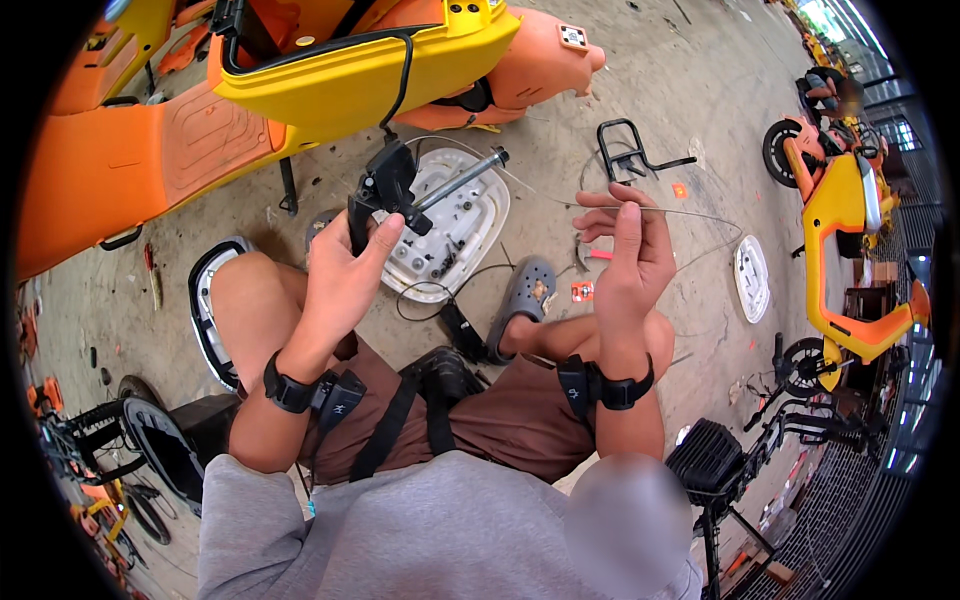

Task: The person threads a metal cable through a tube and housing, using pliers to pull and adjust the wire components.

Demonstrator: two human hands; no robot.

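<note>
My left hand (345, 275) is wrapped round a black brake lever (383, 185) with its bracket, held up in front of me. A metal rod (465, 180) with a dark end sticks out beside the lever; I cannot tell whether the two are joined. A black cable (404, 80) runs up from the lever area over the yellow scooter body. My right hand (632, 250) is raised, thumb and fingers pinching a thin wire (690, 212). That wire passes leftward toward the lever, and its other end curves off to the right.
Below the lever lies a white tray-like panel (482, 225) holding several small parts. An orange and yellow scooter (390, 95) stands close at the far left. A black tubular frame (625, 150), a red-handled hammer (597, 254) and a white panel (750, 280) lie rightward. Another person (830, 95) crouches far right.
</note>
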